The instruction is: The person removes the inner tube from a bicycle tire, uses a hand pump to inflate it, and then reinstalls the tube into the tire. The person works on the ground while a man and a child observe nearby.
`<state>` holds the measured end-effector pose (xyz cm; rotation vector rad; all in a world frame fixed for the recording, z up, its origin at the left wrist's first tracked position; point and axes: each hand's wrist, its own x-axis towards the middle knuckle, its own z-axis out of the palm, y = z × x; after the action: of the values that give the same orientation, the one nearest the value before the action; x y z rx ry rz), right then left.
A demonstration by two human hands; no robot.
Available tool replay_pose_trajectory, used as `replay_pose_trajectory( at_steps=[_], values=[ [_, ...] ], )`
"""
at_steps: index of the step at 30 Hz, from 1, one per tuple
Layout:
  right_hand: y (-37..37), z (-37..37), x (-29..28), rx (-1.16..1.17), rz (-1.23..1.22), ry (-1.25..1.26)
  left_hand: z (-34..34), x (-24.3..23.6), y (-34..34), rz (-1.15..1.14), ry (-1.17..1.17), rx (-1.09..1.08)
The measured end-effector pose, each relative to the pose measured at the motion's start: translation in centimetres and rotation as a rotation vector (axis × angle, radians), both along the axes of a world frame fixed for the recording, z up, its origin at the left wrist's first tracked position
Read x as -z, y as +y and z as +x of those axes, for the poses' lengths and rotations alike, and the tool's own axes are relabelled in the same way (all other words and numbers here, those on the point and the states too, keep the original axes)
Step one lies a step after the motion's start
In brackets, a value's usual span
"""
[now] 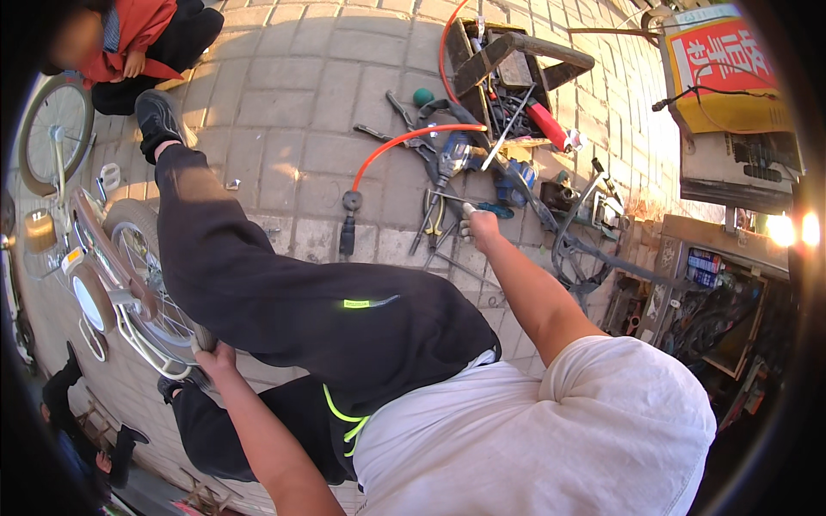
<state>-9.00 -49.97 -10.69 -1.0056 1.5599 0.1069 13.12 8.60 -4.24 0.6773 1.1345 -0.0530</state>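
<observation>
A small bicycle with cream frame parts lies on its side at the left, its spoked wheel (142,258) partly behind my leg. My left hand (217,358) is closed around the lower end of that wheel's dark tyre (203,336); the fingertips are partly hidden. My right hand (480,227) reaches down to the tools on the paving, its fingers closed around the end of a thin metal tool (451,199) whose kind I cannot make out. Close beside it lie yellow-and-black pliers (434,211), a teal-handled tool (496,210) and a blue-grey power tool (449,160).
Beyond my right hand stands a wooden toolbox (469,52) with a wooden handle. An orange hose (404,138) runs to a black-handled fitting (348,232). A green ball (422,96) lies nearby. Cabinets with a red-and-yellow sign (723,64) stand right. A person in red (142,34) sits far left.
</observation>
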Motion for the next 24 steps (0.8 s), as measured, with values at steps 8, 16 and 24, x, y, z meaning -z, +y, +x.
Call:
replay_pose_trajectory(
  at_steps=[8,16,24],
  values=[
    [-1.9,5.9,-3.0,0.458,-0.277,-0.426,-0.3,0.2,-0.6,0.077,-0.117,-0.009],
    [-10.0,7.7,-2.3,0.403,0.018,-0.509,-1.3,-0.4,-1.6,0.016,-0.171,-0.070],
    [2.8,2.3,-19.5,0.183,0.192,-0.815,-2.2,-0.3,-2.2,-0.046,-0.184,-0.206]
  ],
)
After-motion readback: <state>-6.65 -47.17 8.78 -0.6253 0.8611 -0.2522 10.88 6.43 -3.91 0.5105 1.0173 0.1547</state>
